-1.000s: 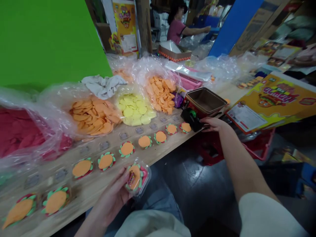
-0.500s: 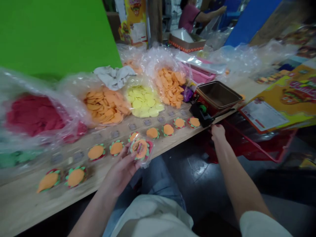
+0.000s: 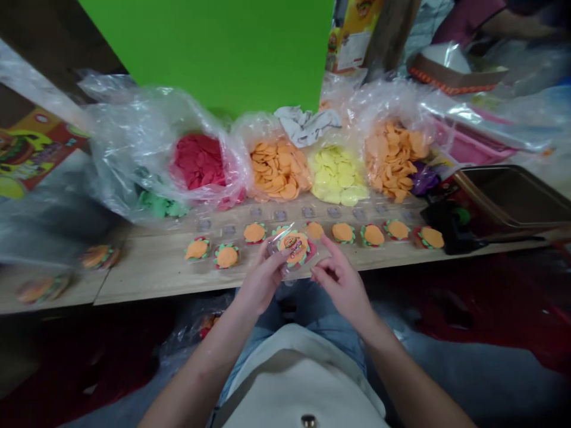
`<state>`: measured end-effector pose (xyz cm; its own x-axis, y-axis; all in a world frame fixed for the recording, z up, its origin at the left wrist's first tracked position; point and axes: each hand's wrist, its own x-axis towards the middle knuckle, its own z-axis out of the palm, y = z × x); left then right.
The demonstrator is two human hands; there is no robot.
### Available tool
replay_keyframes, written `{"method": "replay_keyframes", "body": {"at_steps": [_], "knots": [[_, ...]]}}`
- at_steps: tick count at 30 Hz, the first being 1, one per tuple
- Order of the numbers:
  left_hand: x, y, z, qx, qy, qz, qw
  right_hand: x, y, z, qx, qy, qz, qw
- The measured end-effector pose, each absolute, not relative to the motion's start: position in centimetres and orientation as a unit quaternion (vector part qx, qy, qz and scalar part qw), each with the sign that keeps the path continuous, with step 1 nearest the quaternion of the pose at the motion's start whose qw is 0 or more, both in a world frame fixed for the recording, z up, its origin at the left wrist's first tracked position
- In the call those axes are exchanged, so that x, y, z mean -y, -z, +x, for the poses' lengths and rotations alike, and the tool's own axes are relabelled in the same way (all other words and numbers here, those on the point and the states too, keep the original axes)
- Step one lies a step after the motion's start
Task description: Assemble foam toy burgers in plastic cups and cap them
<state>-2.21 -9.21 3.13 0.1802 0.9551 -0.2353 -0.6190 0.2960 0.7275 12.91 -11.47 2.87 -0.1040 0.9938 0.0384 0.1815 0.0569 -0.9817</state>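
My left hand [image 3: 263, 276] grips a clear plastic pack [image 3: 294, 246] with a toy foam burger and a printed burger label on top. Close to the pack's right edge is my right hand [image 3: 341, 279], its fingers curled; whatever they pinch, if anything, is too small to make out. Behind the hands, a row of foam burgers [image 3: 342, 232] with orange tops and green and red edges lies along the table in clear trays. At the row's right end stands a black tape dispenser [image 3: 450, 229] with a green core.
Plastic bags of red foam pieces [image 3: 200, 160], orange pieces [image 3: 279, 169], yellow pieces [image 3: 339, 172] and green pieces [image 3: 163, 204] line the table's back. A brown tub [image 3: 513, 196] and pink basket [image 3: 477, 142] stand right. A green panel [image 3: 223, 53] rises behind. Another person's arm [image 3: 513, 24] shows top right.
My right hand has come from beside the tape dispenser back to the pack in my left hand. The view has swung left, bringing more of the table's left end into sight.
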Motion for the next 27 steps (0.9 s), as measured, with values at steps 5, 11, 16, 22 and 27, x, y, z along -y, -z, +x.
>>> {"method": "replay_keyframes", "body": {"at_steps": [5, 11, 16, 22, 27], "knots": [[10.0, -2.6, -4.1, -0.347, -0.565, 0.257, 0.703, 11.0, -1.8, 11.1, 0.581, -0.475, -0.512, 0.418], [9.9, -2.1, -5.3, -0.334, -0.612, 0.257, 0.669, 11.1, -1.2, 10.0, 0.579, -0.457, -0.551, 0.391], [9.5, -1.3, -6.7, -0.378, -0.645, 0.254, 0.613, 12.5, -1.3, 8.9, 0.641, -0.215, -0.632, 0.377], [10.6, -1.2, -7.9, -0.4, -0.676, 0.286, 0.55, 10.8, -1.3, 5.3, 0.542, -0.473, -0.589, 0.367], [11.6, -0.5, -9.8, -0.396, -0.706, 0.245, 0.533, 10.1, -0.1, 4.1, 0.499, -0.563, -0.558, 0.35]]}}
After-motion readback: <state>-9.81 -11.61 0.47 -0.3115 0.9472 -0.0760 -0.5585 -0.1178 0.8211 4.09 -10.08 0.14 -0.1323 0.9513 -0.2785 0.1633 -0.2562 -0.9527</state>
